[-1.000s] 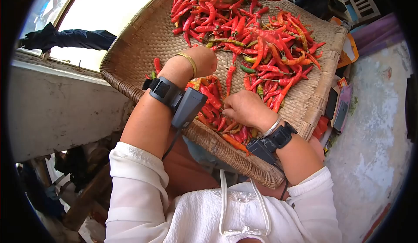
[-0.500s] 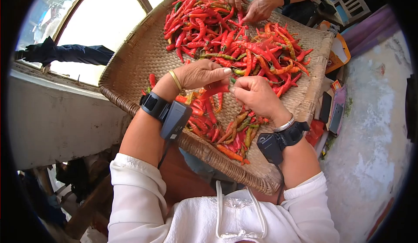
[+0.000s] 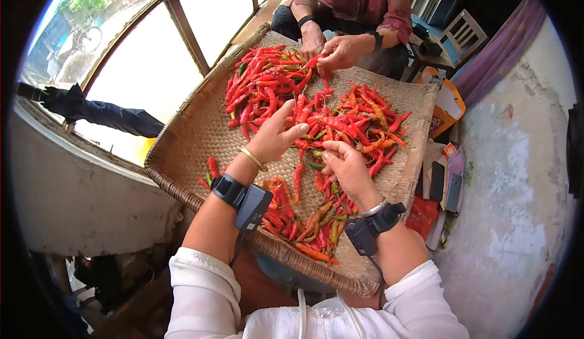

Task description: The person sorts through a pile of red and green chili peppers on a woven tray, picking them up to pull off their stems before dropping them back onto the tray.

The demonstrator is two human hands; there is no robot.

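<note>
My left hand (image 3: pixel 275 134) reaches over the wicker tray (image 3: pixel 182 129) with its fingers stretched out and thumb apart. It is above the near edge of the large heap of red chilli peppers (image 3: pixel 340 123), with nothing visible in it. To its right, my right hand (image 3: pixel 350 172) is loosely curled, fingertips a little apart beside the heap; I make out nothing held there. Below the hands lie a smaller group of red chillies (image 3: pixel 280 211) and some brownish, green and orange chillies (image 3: pixel 322 223) near the tray's front edge.
Across the tray, another person's hands (image 3: pixel 331 53) hold a red chilli over the heap. A dark folded umbrella (image 3: pixel 115 114) lies along the windowsill at left. Boxes and a phone (image 3: pixel 453 192) are on the right, beside a worn wall (image 3: pixel 511 181).
Both hands have moved apart, and the red chilli between them is no longer in them. My left hand's fingers have opened out. The view has tilted up, showing more of the other person.
</note>
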